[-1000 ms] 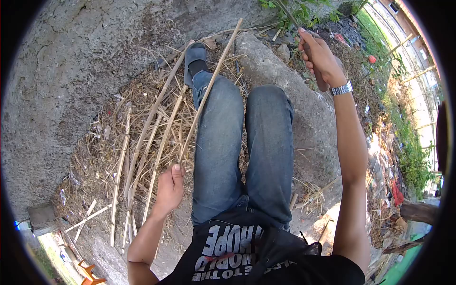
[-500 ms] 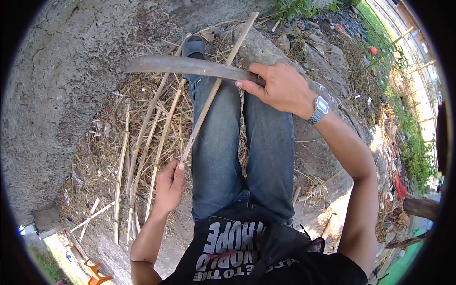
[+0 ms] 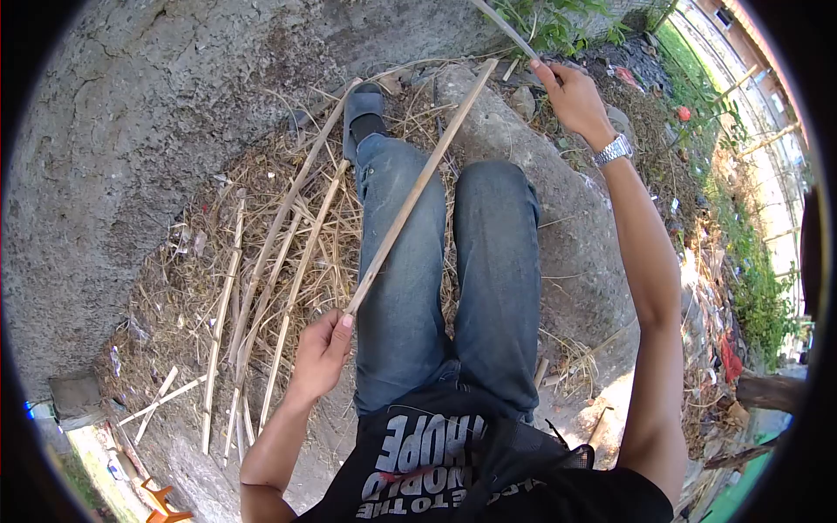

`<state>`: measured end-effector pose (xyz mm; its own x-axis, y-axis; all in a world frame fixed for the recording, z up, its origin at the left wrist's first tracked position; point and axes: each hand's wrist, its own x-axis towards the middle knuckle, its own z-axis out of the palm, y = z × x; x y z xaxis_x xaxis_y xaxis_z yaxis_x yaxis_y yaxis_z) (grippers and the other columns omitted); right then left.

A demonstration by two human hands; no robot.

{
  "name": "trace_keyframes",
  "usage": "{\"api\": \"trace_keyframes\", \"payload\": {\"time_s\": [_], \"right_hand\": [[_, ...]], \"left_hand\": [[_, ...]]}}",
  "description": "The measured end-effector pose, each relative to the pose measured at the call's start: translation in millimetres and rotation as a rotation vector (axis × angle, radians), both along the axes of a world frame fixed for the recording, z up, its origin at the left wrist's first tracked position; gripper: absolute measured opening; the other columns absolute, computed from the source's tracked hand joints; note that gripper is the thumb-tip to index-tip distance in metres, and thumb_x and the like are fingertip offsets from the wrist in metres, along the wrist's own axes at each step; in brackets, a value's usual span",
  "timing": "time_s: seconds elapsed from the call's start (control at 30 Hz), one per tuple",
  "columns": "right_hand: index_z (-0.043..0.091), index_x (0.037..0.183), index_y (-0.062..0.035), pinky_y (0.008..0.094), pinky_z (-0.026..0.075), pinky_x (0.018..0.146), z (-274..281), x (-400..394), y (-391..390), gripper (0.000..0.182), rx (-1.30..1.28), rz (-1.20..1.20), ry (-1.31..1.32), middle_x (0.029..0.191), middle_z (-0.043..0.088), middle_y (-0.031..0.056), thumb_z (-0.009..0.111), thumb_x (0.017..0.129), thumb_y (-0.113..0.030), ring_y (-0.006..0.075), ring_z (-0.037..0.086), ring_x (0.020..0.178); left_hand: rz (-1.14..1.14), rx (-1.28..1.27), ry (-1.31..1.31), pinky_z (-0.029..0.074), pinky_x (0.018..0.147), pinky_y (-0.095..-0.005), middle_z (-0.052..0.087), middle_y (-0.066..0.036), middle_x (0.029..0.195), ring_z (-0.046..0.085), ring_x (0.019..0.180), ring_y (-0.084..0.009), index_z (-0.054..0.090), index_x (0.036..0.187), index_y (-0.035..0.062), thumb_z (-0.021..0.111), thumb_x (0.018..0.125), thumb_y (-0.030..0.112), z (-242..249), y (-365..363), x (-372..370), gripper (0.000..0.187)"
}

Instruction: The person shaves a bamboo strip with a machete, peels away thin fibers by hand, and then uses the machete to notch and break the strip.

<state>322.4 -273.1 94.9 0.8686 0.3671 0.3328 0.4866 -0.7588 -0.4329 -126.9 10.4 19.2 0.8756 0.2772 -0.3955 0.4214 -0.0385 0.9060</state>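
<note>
My left hand is closed round the lower end of a long wooden strip. The strip slants up and to the right across my left thigh, its far end over the rock. Higher up on the right, my right hand grips a machete by its handle, which the fingers hide. Its blade points up and left, and the tip passes out of the frame. Blade and strip are apart.
Several more wooden strips lie on the straw-strewn ground to my left. A rough concrete wall rises at the left. Beside my legs sits a large rock. Green plants grow at the top, and an orange object stands at lower left.
My right hand has raised the machete up and away from the strip, toward the top right. My left hand, still on the strip, has shifted slightly right and down.
</note>
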Motion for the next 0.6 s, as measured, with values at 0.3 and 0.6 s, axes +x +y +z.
{"api": "trace_keyframes", "payload": {"time_s": [0.3, 0.6], "right_hand": [[0.069, 0.089, 0.0039, 0.0449, 0.047, 0.069, -6, -38, 3, 0.074, 0.199, -0.03, 0.214, 0.067, 0.058, 0.0185, 0.047, 0.104, -0.066, 0.034, 0.058, 0.066], [0.073, 0.093, 0.0003, 0.0456, 0.046, 0.059, -7, -75, 22, 0.064, 0.096, 0.125, 0.164, 0.06, 0.059, 0.0161, 0.053, 0.104, -0.059, 0.032, 0.059, 0.056]], "left_hand": [[-0.016, 0.11, -0.011, 0.033, 0.051, -0.0284, 0.046, 0.004, 0.061, 0.039, 0.056, -0.0063, 0.055, 0.08, 0.0043, 0.057, 0.11, 0.03, 2, 4, 7, 0.039], [-0.026, 0.105, -0.021, 0.034, 0.051, -0.0281, 0.047, 0.003, 0.061, 0.04, 0.056, -0.0066, 0.054, 0.08, 0.0044, 0.055, 0.11, 0.033, -1, 1, 5, 0.042]]}}
